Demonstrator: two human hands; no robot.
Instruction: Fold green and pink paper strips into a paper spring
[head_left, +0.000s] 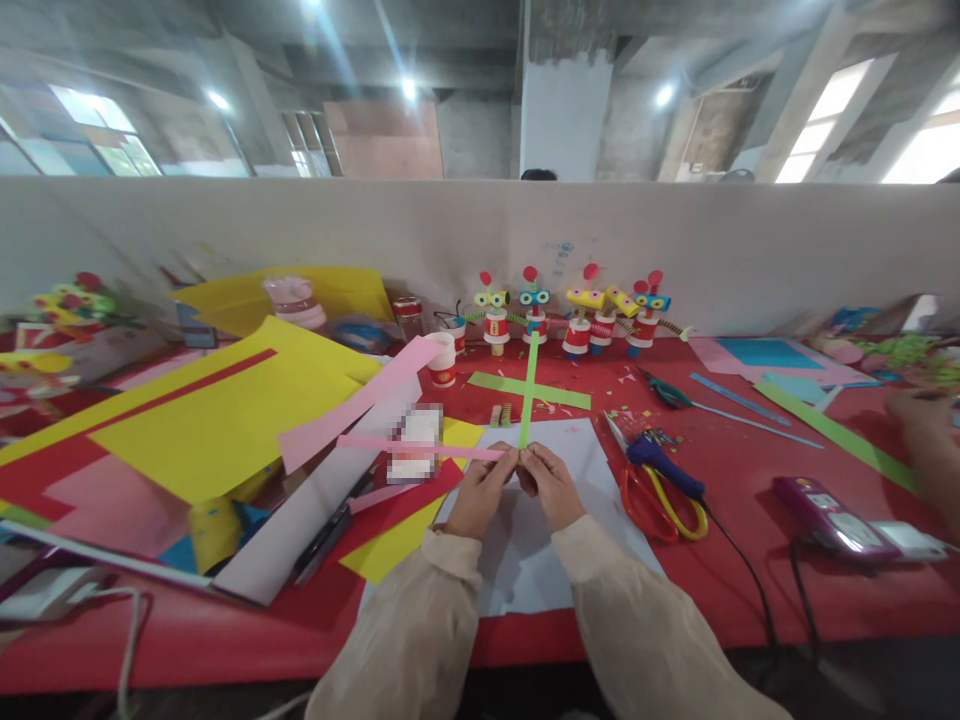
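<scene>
My left hand (484,495) and my right hand (551,487) meet over a white sheet of paper (622,530), fingertips pinched together. A narrow pink paper strip (463,453) stretches leftward from my left fingers. From the same spot a light green paper strip (529,385) runs away from me, roughly at a right angle to the pink one. Their ends come together under my fingertips, which hide the joint. Just beyond, another green strip (566,395) lies flat on the table, beside small folded paper pieces (501,414).
Scissors (664,490) and a glue gun (664,462) lie right of the sheet on the red table (720,600). Yellow paper (225,420) and pink paper pile up at left. Paper-cup figures (536,320) line the back partition. Another person's hand (919,420) is at far right.
</scene>
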